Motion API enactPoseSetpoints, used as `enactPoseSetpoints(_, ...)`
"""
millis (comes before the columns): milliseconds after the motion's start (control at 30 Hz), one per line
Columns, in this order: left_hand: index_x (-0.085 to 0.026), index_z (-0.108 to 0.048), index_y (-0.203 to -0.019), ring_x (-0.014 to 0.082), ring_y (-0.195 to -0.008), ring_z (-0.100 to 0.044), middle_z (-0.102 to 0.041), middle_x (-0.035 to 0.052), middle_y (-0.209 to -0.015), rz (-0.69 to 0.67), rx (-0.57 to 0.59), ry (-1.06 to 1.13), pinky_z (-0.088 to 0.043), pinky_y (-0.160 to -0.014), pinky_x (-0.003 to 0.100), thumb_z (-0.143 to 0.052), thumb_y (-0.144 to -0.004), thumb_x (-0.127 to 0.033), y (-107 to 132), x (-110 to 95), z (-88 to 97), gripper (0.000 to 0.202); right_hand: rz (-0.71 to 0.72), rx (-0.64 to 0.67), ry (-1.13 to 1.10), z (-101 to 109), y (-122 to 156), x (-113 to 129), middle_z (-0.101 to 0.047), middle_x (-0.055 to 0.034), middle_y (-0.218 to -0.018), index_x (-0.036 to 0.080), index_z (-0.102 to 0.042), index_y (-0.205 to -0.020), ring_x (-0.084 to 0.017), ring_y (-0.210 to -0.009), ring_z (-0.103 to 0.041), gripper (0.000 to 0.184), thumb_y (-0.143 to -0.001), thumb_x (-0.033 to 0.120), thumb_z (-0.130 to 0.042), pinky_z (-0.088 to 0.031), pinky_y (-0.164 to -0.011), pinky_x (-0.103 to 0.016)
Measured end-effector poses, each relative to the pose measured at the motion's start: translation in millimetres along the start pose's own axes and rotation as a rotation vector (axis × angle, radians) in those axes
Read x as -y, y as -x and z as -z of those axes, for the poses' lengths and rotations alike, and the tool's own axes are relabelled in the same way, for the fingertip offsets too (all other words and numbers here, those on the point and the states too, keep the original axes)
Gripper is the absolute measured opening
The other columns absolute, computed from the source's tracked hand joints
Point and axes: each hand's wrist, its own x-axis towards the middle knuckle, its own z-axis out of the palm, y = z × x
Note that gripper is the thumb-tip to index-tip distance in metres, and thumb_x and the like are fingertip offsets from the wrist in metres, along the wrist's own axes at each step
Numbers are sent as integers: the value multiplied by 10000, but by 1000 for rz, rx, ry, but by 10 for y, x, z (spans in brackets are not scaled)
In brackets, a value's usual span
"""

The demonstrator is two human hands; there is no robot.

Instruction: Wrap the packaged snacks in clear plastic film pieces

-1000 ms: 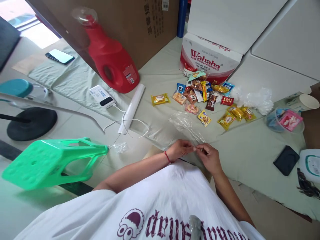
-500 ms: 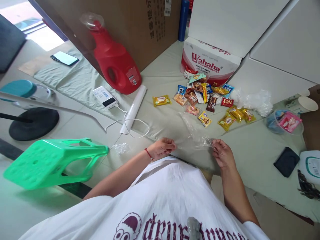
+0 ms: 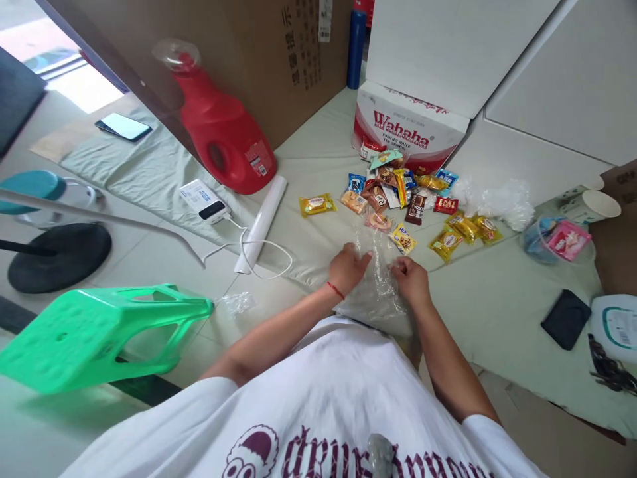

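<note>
A clear plastic bag (image 3: 379, 282) hangs between my two hands, just in front of my shirt at the edge of the cloth-covered surface. My left hand (image 3: 348, 271), with a red cord on its wrist, grips the bag's left side; its thumb points up and its fingers are curled and partly hidden. At the bag's right side, my right hand (image 3: 412, 279) pinches the film between thumb and forefinger. Just beyond the bag lie a yellow cookie packet (image 3: 403, 239) and a heap of wrapped snacks (image 3: 381, 192). Several gold-wrapped snacks (image 3: 446, 243) lie to the right.
A lone yellow packet (image 3: 317, 204) lies left of the heap. Behind stand a Wahaha carton (image 3: 405, 129) and a red jug (image 3: 226, 133). A white roll (image 3: 261, 226), a cabled power bank (image 3: 204, 201) and a green stool (image 3: 89, 332) are left. Crumpled plastic (image 3: 497, 199) and a tub (image 3: 540, 242) are right.
Both hands have moved forward and closer together, bringing the plastic bag upright between them. My left hand has shifted up and right onto the bag; my right hand has moved left.
</note>
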Motion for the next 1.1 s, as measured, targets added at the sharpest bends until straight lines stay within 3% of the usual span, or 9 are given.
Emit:
enactPoseSetpoints(133,-227,-541,-678,183,-659,-503,-519,-3,-628,13,44,-63,-328,-669,280,-568,-939,-360,-280,109,15,294,-78,-148,-257,145,89,-211,-577,24,-627,187,-706,-848,-143,-594,-463,410,-791,585,-630,-388,-607,-274)
enactPoseSetpoints(267,-222,-593,-788,183,-663,-507,-548,-10,-680,55,40,-101,-370,-679,287,-654,-862,-356,-412,264,321,165,-221,-81,-302,596,243,-512,-579,19,-629,183,-720,-857,-144,-563,-444,493,-734,659,-681,-361,-555,-274)
enactPoseSetpoints(433,-180,-640,-1075,268,-998,-593,-636,118,-1050,-303,-315,-229,-468,-930,415,-640,-850,-259,-326,104,512,239,-43,-336,58,1020,-152,-526,-730,-54,-816,198,-758,-957,-207,-747,-603,401,-873,546,-577,-452,-735,-318)
enactPoseSetpoints(500,-196,-680,-1064,278,-1050,-608,-671,121,-1041,-534,-162,-263,-467,-980,439,-556,-902,-214,-267,-16,437,205,33,-269,141,1003,-492,-394,-760,-71,-892,194,-769,-963,-221,-816,-640,333,-888,444,-563,-460,-785,-325)
enactPoseSetpoints(633,-234,-719,-1212,307,-1335,-559,-706,123,-1287,-798,327,-461,-377,-1158,516,-535,-962,-243,-200,-66,67,311,81,164,332,675,-1110,-2,-765,-89,-1005,181,-776,-1026,-224,-882,-665,292,-818,375,-709,-459,-781,-301)
enactPoseSetpoints(733,-234,-610,-1435,343,-1520,-395,-533,117,-1583,-800,407,-683,-248,-1242,619,-493,-1026,-344,-140,101,-166,439,92,400,450,445,-1322,216,-746,-66,-943,184,-765,-1041,-217,-836,-656,398,-704,382,-846,-434,-718,-276)
enactPoseSetpoints(833,-263,-483,-1560,343,-1569,-323,-405,96,-1682,-756,407,-796,-192,-1247,689,-387,-1075,-411,-61,271,-224,517,78,442,479,473,-1340,215,-699,-33,-782,174,-741,-880,-199,-727,-621,320,-684,399,-857,-397,-644,-270)
enactPoseSetpoints(933,-292,-461,-1581,352,-1592,-277,-365,77,-1704,-715,394,-814,-184,-1252,694,-365,-1077,-450,-21,323,-197,537,78,289,383,779,-1217,63,-688,-40,-770,169,-706,-852,-192,-694,-597,319,-780,473,-770,-396,-618,-273)
enactPoseSetpoints(1100,-306,-478,-1576,390,-1596,-253,-359,82,-1706,-666,358,-801,-203,-1253,687,-440,-1047,-463,-52,276,-239,554,264,-350,114,1196,-642,68,-737,-79,-984,191,-686,-1135,-216,-795,-633,390,-989,529,-557,-487,-723,-327)
